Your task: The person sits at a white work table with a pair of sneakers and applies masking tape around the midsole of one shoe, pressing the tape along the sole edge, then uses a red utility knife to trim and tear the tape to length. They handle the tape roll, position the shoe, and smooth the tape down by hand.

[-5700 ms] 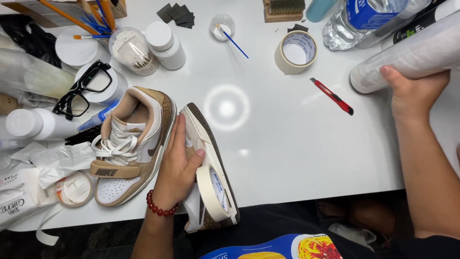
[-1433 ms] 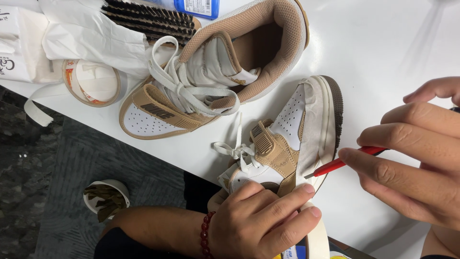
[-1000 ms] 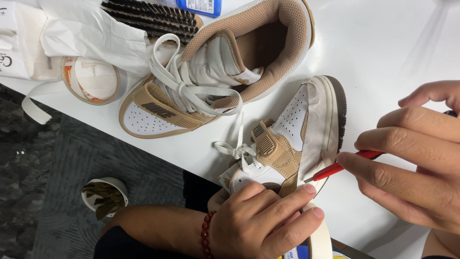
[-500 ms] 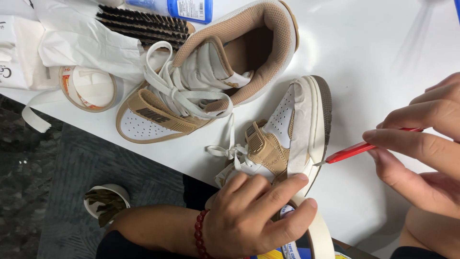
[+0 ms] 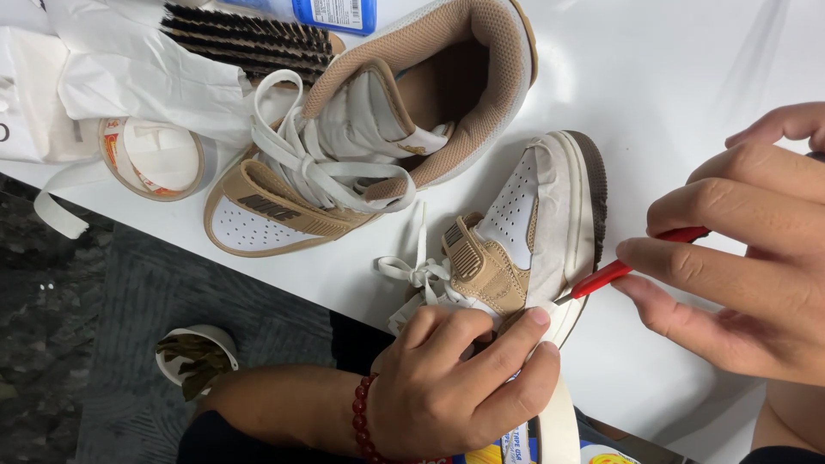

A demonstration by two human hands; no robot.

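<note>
Head view, looking down on a white worktop [image 5: 687, 69]. Left hand [image 5: 460, 382] is clenched around the heel end of a tan-and-white sneaker [image 5: 524, 232] lying on its side at the worktop's near edge, sole edge turned toward the right hand. Index fingertip presses on the masking tape covering the white midsole. A red bead bracelet [image 5: 363, 421] sits on the left wrist.

Right hand [image 5: 743, 258] grasps a red utility knife [image 5: 636, 262] between thumb and fingers. The blade tip touches the taped midsole just beside the left index fingertip.

A second, matching sneaker [image 5: 369, 146] lies further back on the worktop, opening turned up, white laces loose across its tongue. The two shoes are close together; I cannot tell whether they touch.

A roll of tape [image 5: 155, 159] lies flat near the left edge of the worktop, with a loose strip trailing off over the edge. Behind it are crumpled white wrapping [image 5: 129, 69], a dark-bristled brush [image 5: 249, 39] and the lower part of a blue-labelled bottle [image 5: 335, 13]. Another roll of masking tape [image 5: 559, 425] stands on edge just below the left hand.

On the dark floor below, a small cup [image 5: 193, 357] holds crumpled material.
</note>
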